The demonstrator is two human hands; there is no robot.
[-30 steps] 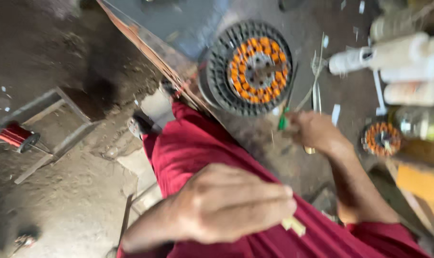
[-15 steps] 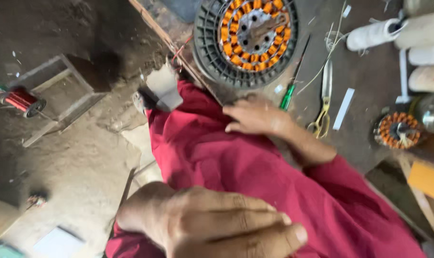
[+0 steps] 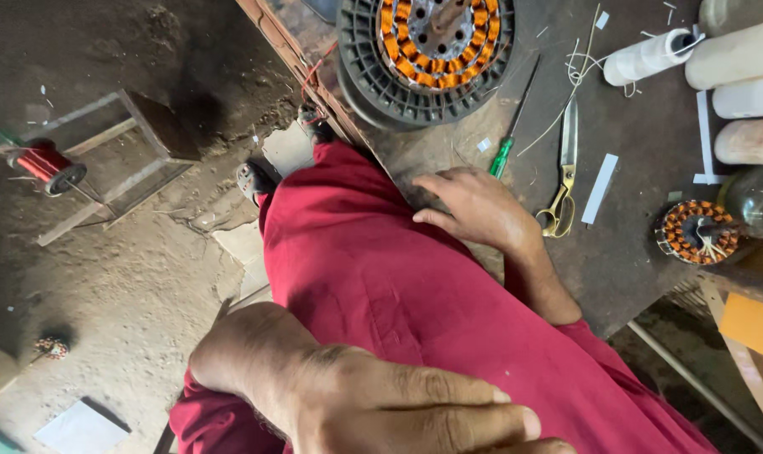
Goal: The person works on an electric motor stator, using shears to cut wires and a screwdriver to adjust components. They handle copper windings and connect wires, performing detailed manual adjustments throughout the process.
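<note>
Copper-wound stator [image 3: 427, 50] now lies at the bench's far edge, untouched, while your right hand [image 3: 478, 206] has settled flat and empty beside the scissors [image 3: 564, 168], your left hand [image 3: 406, 408] open-fingered, holding nothing.

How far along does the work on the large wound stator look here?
Done: the large stator already carries orange coils round its ring. In hand: nothing; the right hand rests empty on the bench beside the green screwdriver and scissors, the left hand on the red-clad lap. Left: probably tidying, since thread offcuts and paper strips litter the bench.
</note>
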